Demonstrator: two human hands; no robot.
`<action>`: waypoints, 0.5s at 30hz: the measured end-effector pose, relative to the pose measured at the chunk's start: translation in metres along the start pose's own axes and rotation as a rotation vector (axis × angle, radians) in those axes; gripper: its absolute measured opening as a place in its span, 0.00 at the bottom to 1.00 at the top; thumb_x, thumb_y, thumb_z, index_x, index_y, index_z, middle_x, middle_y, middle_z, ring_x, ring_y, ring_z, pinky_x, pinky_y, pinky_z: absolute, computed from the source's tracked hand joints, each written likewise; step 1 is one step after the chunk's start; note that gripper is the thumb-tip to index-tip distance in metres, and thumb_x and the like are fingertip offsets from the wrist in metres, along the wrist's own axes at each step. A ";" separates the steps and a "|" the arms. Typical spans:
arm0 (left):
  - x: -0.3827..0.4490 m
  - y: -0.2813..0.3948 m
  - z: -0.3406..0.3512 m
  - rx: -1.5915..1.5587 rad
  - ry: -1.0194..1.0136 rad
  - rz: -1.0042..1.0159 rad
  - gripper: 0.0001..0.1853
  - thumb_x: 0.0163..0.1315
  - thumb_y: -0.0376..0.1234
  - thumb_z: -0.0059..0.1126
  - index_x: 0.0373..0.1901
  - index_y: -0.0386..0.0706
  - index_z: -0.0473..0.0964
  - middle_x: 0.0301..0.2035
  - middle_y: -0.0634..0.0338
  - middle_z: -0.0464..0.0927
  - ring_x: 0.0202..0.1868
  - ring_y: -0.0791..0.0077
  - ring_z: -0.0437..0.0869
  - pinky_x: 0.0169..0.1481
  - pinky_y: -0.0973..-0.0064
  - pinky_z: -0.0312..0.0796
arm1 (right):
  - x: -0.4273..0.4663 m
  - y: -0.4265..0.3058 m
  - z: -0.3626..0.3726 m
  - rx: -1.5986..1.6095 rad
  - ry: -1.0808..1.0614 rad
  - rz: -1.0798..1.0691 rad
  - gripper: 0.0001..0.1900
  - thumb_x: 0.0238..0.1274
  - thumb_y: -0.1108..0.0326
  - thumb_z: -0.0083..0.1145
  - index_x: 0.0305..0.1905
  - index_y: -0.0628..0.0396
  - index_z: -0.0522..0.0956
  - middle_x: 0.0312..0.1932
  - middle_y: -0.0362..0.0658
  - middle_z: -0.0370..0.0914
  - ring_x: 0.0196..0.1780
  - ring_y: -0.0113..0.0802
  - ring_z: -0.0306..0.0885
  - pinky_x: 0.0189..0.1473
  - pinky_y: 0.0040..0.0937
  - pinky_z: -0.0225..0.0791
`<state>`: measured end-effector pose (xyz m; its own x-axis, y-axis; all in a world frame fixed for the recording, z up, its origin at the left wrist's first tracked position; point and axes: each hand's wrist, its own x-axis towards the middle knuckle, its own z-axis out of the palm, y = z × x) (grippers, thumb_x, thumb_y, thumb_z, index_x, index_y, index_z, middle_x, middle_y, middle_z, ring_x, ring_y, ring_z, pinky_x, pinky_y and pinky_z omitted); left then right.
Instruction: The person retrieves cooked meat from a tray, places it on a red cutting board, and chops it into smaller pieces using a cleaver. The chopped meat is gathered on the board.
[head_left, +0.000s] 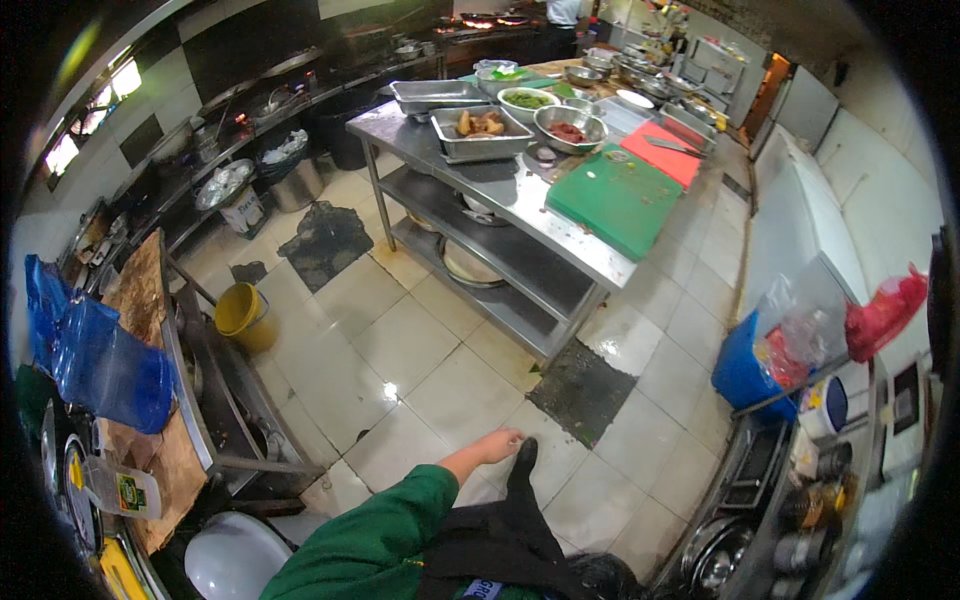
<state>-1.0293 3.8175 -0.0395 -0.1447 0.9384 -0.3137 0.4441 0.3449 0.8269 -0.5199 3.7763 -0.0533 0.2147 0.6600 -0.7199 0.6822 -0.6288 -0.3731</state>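
Note:
My left hand (501, 445) hangs low over the white tiled floor, at the end of a green sleeve, beside a dark shoe (523, 459). Its fingers are curled, and whether anything small is between them cannot be told. My right hand is out of view. Ahead stands a steel table (480, 176) bearing a green cutting board (616, 196), a red cutting board (660, 153) with a knife (675, 147) on it, a steel tray (480, 148) of brown food pieces, a bowl of red meat (568, 133) and a bowl of chopped green vegetable (527, 98).
A yellow bucket (241, 311) stands on the floor at left, near a wooden-topped table (142, 300) with a blue plastic water bottle (116, 367). Dark broken floor patches (583, 394) lie ahead. At right is a blue bin (742, 367). A person (562, 15) stands near the flames at the back.

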 end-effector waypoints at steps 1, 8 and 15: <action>0.023 -0.001 -0.007 -0.125 0.040 0.054 0.21 0.62 0.37 0.54 0.56 0.39 0.73 0.53 0.43 0.76 0.56 0.48 0.75 0.60 0.59 0.69 | 0.017 -0.026 0.004 -0.004 0.010 -0.002 0.12 0.59 0.73 0.52 0.47 0.61 0.76 0.38 0.52 0.77 0.34 0.45 0.70 0.37 0.40 0.65; 0.023 -0.108 -0.089 0.312 -0.360 -0.557 0.25 0.59 0.42 0.56 0.55 0.40 0.76 0.57 0.44 0.75 0.62 0.50 0.72 0.65 0.58 0.66 | 0.183 -0.180 -0.050 -0.036 0.333 -0.105 0.17 0.59 0.74 0.50 0.53 0.65 0.74 0.49 0.58 0.76 0.51 0.53 0.70 0.55 0.44 0.63; 0.006 -0.070 -0.243 -1.062 1.144 -0.697 0.22 0.62 0.36 0.55 0.58 0.47 0.66 0.43 0.64 0.74 0.45 0.73 0.78 0.45 0.66 0.70 | 0.288 -0.647 -0.186 -0.093 1.097 -1.212 0.25 0.58 0.76 0.51 0.62 0.64 0.69 0.58 0.60 0.71 0.60 0.57 0.68 0.66 0.47 0.58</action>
<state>-1.2764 3.8036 0.0141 -0.7643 -0.0124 -0.6447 -0.6434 0.0817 0.7611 -0.7697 4.4499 0.0890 -0.1088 0.7047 0.7011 0.8402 0.4421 -0.3139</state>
